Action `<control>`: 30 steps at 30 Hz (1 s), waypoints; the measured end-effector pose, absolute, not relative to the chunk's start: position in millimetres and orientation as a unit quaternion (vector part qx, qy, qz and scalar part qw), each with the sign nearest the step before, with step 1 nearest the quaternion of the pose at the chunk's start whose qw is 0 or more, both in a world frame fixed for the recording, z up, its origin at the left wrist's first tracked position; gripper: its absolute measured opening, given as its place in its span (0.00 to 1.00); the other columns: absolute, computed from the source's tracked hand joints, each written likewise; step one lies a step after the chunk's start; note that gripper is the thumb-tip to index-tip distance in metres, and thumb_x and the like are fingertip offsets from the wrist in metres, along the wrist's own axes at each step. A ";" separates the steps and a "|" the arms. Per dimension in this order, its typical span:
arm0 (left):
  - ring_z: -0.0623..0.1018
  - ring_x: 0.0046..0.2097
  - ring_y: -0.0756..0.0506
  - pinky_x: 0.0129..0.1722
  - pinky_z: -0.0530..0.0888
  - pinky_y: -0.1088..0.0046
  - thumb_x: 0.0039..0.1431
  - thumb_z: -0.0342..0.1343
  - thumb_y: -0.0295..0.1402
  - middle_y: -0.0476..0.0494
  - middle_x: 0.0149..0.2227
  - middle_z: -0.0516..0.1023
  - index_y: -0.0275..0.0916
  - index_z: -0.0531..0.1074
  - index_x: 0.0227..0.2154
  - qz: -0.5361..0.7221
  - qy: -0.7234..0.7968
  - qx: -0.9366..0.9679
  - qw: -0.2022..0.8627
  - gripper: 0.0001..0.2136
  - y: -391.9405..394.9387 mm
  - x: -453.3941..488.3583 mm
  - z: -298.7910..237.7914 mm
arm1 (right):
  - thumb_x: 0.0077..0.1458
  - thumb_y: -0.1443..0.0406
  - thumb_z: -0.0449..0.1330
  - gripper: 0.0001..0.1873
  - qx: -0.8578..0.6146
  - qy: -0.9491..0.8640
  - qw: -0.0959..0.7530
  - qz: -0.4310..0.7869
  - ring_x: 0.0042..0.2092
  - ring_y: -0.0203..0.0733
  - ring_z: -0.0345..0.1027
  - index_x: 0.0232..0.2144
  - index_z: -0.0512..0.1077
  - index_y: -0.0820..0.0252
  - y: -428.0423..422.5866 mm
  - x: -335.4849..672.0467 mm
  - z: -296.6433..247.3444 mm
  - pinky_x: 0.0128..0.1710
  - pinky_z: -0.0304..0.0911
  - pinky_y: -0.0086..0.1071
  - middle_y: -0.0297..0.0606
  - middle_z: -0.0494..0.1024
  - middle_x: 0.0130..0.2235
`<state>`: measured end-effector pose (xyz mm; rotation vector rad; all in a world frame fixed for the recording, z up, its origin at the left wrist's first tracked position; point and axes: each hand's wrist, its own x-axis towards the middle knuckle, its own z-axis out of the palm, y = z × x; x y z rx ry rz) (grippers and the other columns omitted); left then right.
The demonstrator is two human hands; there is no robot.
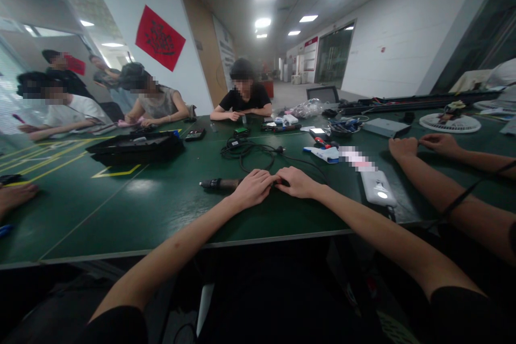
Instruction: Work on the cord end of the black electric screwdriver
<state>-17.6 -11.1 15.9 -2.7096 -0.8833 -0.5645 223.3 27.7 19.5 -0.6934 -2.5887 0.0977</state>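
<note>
An electric screwdriver (pixel 226 185) lies along the green table in front of me, its dark chuck pointing left. My left hand (pixel 255 189) is closed over the body, which hides its middle. From the right, my right hand (pixel 299 183) has its fingers curled at the tool's dark rear end, close against the left fingertips. Just behind my hands lies a loosely coiled black cable (pixel 258 153) with a plug (pixel 279 149). Whether this cable joins the tool is hidden.
A black open case (pixel 135 148) stands left, a white power bank-like device (pixel 377 187) right. Beyond are a blue-and-white packet (pixel 322 154), a grey box (pixel 387 127) and a round white fan-like part (pixel 450 122). Another person's hands (pixel 404 148) rest at right; several people sit around.
</note>
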 end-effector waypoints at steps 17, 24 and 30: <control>0.75 0.53 0.41 0.52 0.71 0.62 0.72 0.54 0.35 0.38 0.50 0.78 0.38 0.64 0.65 -0.215 -0.353 -0.900 0.137 0.21 0.4 -18.9 5.1 | 0.63 0.66 0.63 0.04 -0.249 -0.936 0.235 0.076 0.43 0.45 0.69 0.37 0.70 0.59 31.6 223.1 23.1 0.46 0.61 0.37 0.39 0.76 0.40; 0.76 0.50 0.42 0.50 0.72 0.64 0.73 0.54 0.36 0.39 0.48 0.79 0.38 0.64 0.65 -0.194 -0.364 -0.900 0.143 0.21 1.6 -18.1 3.6 | 0.63 0.66 0.64 0.05 -0.263 -0.933 0.226 0.098 0.43 0.44 0.68 0.36 0.70 0.58 34.8 223.3 25.2 0.45 0.61 0.37 0.38 0.76 0.39; 0.75 0.58 0.40 0.57 0.73 0.59 0.72 0.55 0.35 0.36 0.56 0.77 0.37 0.66 0.65 -0.202 -0.341 -0.909 0.132 0.21 -18.0 -21.7 30.4 | 0.63 0.65 0.65 0.05 -0.268 -0.939 0.204 0.074 0.53 0.50 0.69 0.37 0.72 0.58 35.4 223.5 28.5 0.52 0.65 0.44 0.44 0.78 0.51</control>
